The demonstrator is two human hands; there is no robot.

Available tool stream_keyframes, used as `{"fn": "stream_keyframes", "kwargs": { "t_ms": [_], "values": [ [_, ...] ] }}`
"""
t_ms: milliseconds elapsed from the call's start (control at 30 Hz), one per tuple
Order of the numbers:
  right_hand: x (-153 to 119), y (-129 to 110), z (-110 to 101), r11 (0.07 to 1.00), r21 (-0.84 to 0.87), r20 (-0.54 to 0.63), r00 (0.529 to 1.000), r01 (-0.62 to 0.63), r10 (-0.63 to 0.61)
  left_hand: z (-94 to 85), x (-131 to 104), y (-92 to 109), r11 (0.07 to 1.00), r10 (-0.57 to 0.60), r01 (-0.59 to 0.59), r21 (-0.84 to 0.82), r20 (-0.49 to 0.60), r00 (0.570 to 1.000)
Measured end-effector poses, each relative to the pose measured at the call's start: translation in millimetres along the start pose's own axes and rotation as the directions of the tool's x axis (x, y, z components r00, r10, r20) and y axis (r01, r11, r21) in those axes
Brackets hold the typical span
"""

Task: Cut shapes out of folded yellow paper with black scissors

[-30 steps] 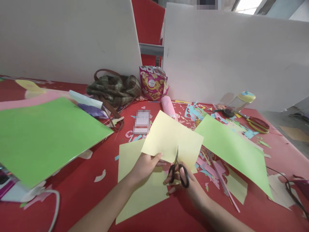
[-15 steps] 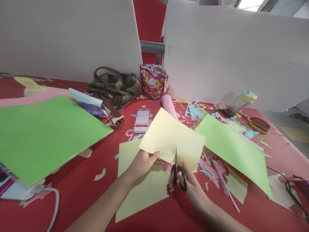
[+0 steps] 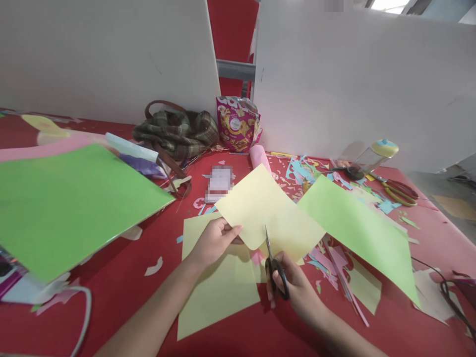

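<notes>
Two hands at work above the counter (image 3: 121,280), and here's the cream sheet (image 3: 256,206), held up off the surface, nearer the front edge than the back! The left hand (image 3: 213,243) pinches its near edge between thumb and fingers; the right hand (image 3: 293,280) is wrapped around the handles of the scissors (image 3: 273,263). One blade shows against the paper; the other can't be made out.

Here's the danger: only that one pinch seems to steady the sheet, so its far side could sag or twist and send the cut astray. Close blades on buckling paper and it could fold or tear! Drift left, and those left fingertips could come too near the tip. And look below: the yellow paper (image 3: 208,302) lies flat on the counter; dip the scissors too low and it might get nicked as well.
</notes>
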State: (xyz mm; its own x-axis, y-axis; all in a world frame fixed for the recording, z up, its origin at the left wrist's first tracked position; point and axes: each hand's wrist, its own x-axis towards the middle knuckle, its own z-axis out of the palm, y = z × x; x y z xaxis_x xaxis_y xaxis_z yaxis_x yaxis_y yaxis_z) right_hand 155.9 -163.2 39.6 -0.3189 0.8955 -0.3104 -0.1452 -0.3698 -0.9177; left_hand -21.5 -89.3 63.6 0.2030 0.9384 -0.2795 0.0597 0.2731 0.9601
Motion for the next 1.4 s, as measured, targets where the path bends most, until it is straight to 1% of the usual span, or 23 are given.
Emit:
{"fn": "stream_keyframes", "kwargs": {
  "t_ms": [133, 333, 600, 733, 800, 867, 1000, 1100, 1167, 1233, 1333, 1400],
  "values": [
    [-0.7, 2.0, -1.0, 1.000, -0.014, 0.003, 1.000, -0.009, 0.009, -2.6, 1.7, -0.6, 1.000, 0.016, -0.016, 0.025, -0.009, 1.000],
    [-1.8, 2.9, -1.4, 0.999, -0.022, 0.024, 0.999, -0.033, 0.034, -5.2, 3.3, -2.7, 0.998, 0.057, -0.057, -0.002, 0.036, 0.998],
    [-4.0, -0.9, -2.1, 0.993, -0.083, 0.032, 0.996, -0.079, 0.082, -8.4, 4.6, -5.3, 0.998, 0.061, -0.059, -0.026, 0.064, 0.996],
    [-5.1, -0.7, -2.9, 0.996, -0.064, 0.042, 0.997, -0.065, 0.067, -6.4, 3.8, -2.9, 0.999, 0.045, -0.043, -0.023, 0.059, 0.997],
    [-7.5, -1.4, -2.6, 0.998, -0.032, 0.061, 0.996, -0.056, 0.058, -4.8, 3.3, -1.7, 0.999, 0.034, -0.033, -0.033, 0.053, 0.998],
    [-11.6, -3.3, -1.3, 0.998, 0.027, 0.109, 0.992, -0.059, 0.055, -3.6, 2.7, -1.0, 0.998, 0.027, -0.023, -0.064, 0.059, 0.998],
    [-21.8, -9.4, 3.4, 0.961, 0.261, 0.230, 0.972, -0.096, 0.034, -3.8, 2.1, -1.2, 0.989, -0.017, 0.035, -0.142, 0.126, 0.992],
    [-25.9, -13.1, 4.9, 0.932, 0.338, 0.275, 0.961, -0.133, 0.037, -5.2, 2.6, -2.5, 0.990, -0.041, 0.061, -0.130, 0.154, 0.987],
    [-25.4, -14.1, 3.6, 0.934, 0.326, 0.257, 0.965, -0.143, 0.058, -5.9, 3.3, -3.9, 0.994, -0.033, 0.048, -0.102, 0.142, 0.989],
    [-22.8, -14.3, 0.6, 0.939, 0.293, 0.231, 0.967, -0.178, 0.111, -6.0, 4.0, -5.8, 0.998, -0.021, 0.028, -0.057, 0.127, 0.992],
    [-17.2, -14.4, -5.2, 0.940, 0.218, 0.235, 0.949, -0.261, 0.209, -5.3, 5.0, -9.3, 1.000, -0.016, 0.016, 0.004, 0.137, 0.990],
    [-13.5, -15.2, -9.0, 0.943, 0.155, 0.247, 0.936, -0.294, 0.251, -4.6, 5.6, -11.1, 0.999, -0.026, 0.022, 0.025, 0.157, 0.987]
  ]
}}
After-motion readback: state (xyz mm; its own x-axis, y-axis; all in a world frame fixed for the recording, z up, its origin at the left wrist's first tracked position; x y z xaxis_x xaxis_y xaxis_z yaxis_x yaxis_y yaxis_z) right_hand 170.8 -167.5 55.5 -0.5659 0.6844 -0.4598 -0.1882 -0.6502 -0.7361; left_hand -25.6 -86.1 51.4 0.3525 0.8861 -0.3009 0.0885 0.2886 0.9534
